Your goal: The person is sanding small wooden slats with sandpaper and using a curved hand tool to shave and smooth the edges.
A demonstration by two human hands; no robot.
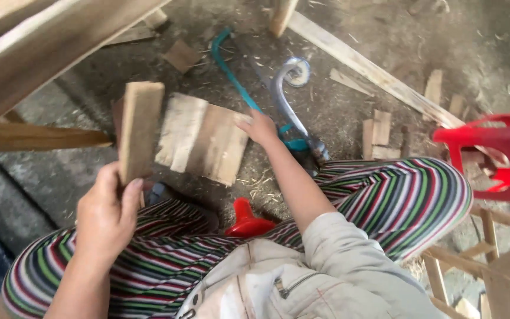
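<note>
wood slab (203,140) lies flat on the floor ahead of your knees, your right hand (259,126) touching its far right corner with loosely spread fingers, while your left hand (106,214) grips an upright plank (140,130) just left.

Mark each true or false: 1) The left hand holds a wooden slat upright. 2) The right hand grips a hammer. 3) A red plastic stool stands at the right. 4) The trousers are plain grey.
1) True: the left hand holds the wooden slat upright.
2) False: the right hand rests on the edge of a flat board lying on the ground.
3) True: the red plastic stool stands there.
4) False: the trousers are striped in many colours.
</note>
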